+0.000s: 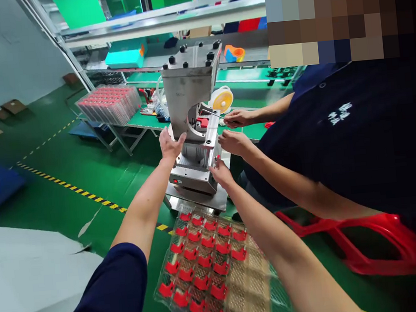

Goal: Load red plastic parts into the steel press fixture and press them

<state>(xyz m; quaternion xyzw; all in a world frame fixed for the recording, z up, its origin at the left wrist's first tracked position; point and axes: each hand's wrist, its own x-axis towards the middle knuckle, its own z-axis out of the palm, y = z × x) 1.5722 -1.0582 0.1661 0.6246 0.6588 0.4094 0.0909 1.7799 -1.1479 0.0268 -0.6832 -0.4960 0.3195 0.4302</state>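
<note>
A grey metal bench press (pixel 190 92) with black bolts on top stands in front of me. My left hand (pixel 170 143) lies against its left side, thumb and fingers spread. By the lower right of the frame, my right hand (pixel 222 171) is closed; a small red bit shows at its fingertips, too small to name. Inside the round opening sits a red part (pixel 202 122). From the right, a co-worker's hand (pixel 240 117) holds a thin metal rod tool (pixel 211 113) pointing into the opening. The co-worker's other hand (pixel 236 143) is at the press's right edge.
Below my arms is a clear plastic tray (pixel 248 278) with rows of red parts. Stacked trays (pixel 107 104) stand on a bench at left. A red plastic stool (pixel 381 262) is at lower right. A yellow-centred reel (pixel 222 100) sits behind the press.
</note>
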